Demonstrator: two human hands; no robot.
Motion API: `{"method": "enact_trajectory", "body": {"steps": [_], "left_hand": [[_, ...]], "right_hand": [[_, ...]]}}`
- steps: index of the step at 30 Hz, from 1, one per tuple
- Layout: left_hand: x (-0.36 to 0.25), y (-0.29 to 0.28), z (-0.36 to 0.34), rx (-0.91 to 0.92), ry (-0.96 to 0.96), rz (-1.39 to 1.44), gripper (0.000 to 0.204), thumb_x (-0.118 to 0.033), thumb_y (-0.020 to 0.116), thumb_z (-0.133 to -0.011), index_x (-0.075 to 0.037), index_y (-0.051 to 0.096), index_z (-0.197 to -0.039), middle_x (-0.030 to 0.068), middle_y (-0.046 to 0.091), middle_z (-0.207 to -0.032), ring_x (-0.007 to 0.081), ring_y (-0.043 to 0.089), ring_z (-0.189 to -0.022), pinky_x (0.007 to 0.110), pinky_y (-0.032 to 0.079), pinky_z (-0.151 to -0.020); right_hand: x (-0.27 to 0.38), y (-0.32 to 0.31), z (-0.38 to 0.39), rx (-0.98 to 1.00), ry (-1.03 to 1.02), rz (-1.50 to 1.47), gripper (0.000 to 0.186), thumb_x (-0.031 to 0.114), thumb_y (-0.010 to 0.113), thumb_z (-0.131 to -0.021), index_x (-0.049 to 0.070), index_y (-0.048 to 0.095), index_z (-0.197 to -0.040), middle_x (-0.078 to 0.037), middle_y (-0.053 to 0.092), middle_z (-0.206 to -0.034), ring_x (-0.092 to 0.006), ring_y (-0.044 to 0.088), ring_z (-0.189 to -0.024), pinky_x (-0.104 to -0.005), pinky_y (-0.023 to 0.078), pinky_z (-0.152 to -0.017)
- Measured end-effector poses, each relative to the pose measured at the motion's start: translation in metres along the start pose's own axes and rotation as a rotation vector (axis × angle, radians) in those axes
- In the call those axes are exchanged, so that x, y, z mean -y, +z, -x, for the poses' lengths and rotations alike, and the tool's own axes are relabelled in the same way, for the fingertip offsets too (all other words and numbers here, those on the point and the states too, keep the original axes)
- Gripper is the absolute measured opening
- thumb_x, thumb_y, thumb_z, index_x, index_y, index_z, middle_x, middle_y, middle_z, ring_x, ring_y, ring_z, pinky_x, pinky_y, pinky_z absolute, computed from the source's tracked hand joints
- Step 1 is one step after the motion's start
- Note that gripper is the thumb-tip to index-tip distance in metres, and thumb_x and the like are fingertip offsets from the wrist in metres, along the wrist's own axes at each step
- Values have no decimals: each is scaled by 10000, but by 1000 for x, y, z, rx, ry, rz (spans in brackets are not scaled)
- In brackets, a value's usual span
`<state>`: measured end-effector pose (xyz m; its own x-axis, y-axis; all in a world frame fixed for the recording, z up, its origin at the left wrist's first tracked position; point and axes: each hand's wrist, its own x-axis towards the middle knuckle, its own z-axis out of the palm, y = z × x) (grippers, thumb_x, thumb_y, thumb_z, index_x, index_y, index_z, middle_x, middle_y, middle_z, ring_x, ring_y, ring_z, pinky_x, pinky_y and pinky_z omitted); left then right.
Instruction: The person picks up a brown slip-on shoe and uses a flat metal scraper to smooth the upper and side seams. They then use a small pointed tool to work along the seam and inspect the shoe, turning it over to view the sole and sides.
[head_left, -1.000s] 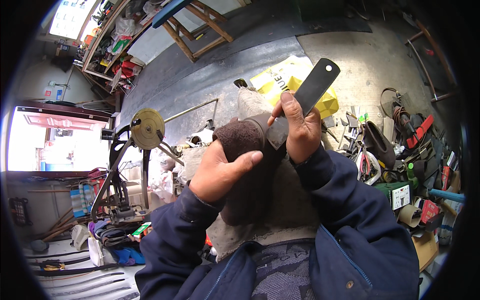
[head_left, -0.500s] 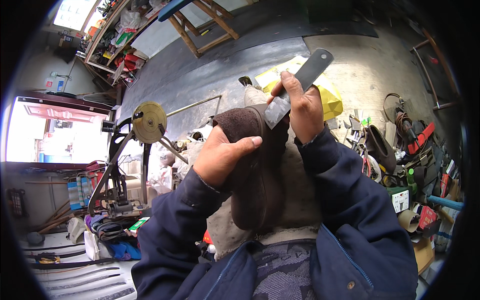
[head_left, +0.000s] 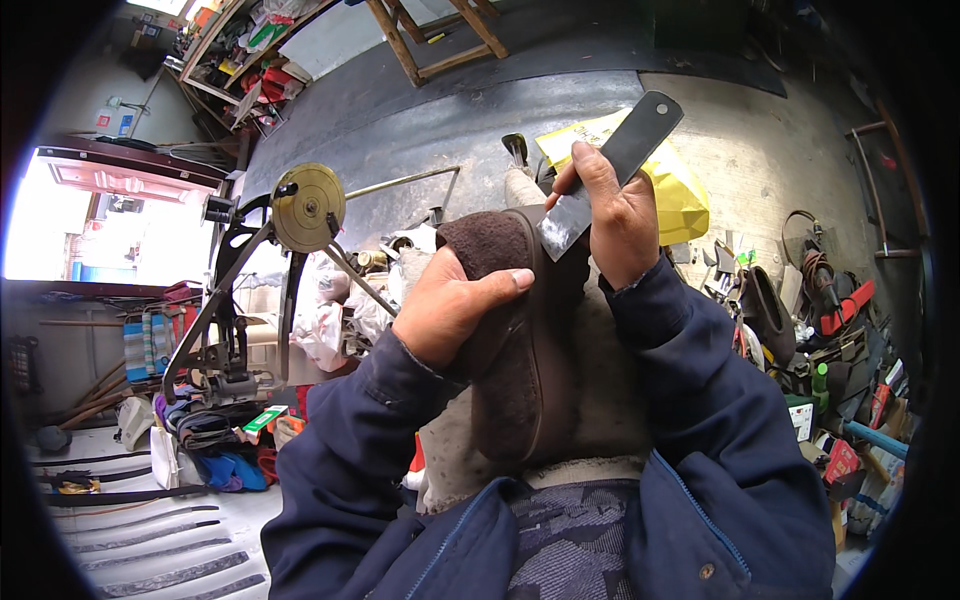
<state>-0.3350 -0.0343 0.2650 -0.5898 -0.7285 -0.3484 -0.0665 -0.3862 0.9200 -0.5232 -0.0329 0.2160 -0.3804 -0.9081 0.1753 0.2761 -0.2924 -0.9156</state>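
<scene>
A dark brown shoe (head_left: pixel 507 385) with a fuzzy surface lies sole-edge up over my lap, its toe toward me. My left hand (head_left: pixel 450 305) is closed on its upper side near the far end, the thumb pressed by the sole's edge. My right hand (head_left: pixel 622 225) is wrapped round a flat, dark steel knife (head_left: pixel 645 128) with a hole at its top end. The knife slants down to the left, and its bright, broad blade end is at the sole's edge near the heel. From this view I cannot tell whether it is cutting in. A greyish cloth (head_left: pixel 612 400) covers my lap under the shoe.
A hand-cranked sewing machine with a brass wheel (head_left: pixel 308 207) stands at the left. Beyond my right hand lies a yellow bag (head_left: pixel 682 200). Tools, straps and a dark shoe (head_left: pixel 766 315) crowd the floor at the right. A wooden stool (head_left: pixel 440 65) stands at the far side.
The whole view has shifted slightly, so the surroundings at the left sit higher. Both hands keep their holds, and the knife stays at almost the same place by the sole's edge.
</scene>
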Motion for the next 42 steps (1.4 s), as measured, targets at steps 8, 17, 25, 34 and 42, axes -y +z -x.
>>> {"method": "enact_trajectory", "body": {"steps": [8,17,25,34,42], "left_hand": [[3,-1,2,-2,-4,56,320,-64,670,-912,34,630,-1214,92,701,-1106,175,672,-989,328,538,-903],[5,-6,2,4,4,13,336,-88,676,-914,33,630,-1224,103,706,-1121,181,681,-997,328,541,-908],[8,-14,1,9,18,71,328,-72,684,-918,-4,619,-1233,47,683,-1092,132,640,-964,297,528,-859],[7,-16,3,-14,-2,51,343,-116,677,-925,16,617,-1236,75,695,-1110,157,662,-981,316,533,-890],[7,-16,3,-19,20,-11,349,-144,680,-929,24,623,-1230,85,703,-1111,166,674,-979,322,539,-895]], "right_hand": [[4,1,10,-1,-53,22,414,218,480,-1064,-22,627,-762,-65,629,-689,-148,632,-645,-289,483,-648],[2,5,23,-29,-78,11,403,214,491,-1069,-14,634,-769,-59,634,-699,-142,626,-652,-290,485,-660],[-5,10,28,-9,-37,18,423,263,490,-1066,-2,633,-769,-62,648,-717,-139,617,-687,-282,473,-701],[-8,13,32,2,-28,30,392,240,500,-1058,-1,627,-775,-59,641,-700,-143,612,-666,-291,478,-690],[-6,13,40,3,-16,39,410,221,478,-1073,-11,621,-766,-59,625,-691,-140,627,-658,-284,486,-656]]}}
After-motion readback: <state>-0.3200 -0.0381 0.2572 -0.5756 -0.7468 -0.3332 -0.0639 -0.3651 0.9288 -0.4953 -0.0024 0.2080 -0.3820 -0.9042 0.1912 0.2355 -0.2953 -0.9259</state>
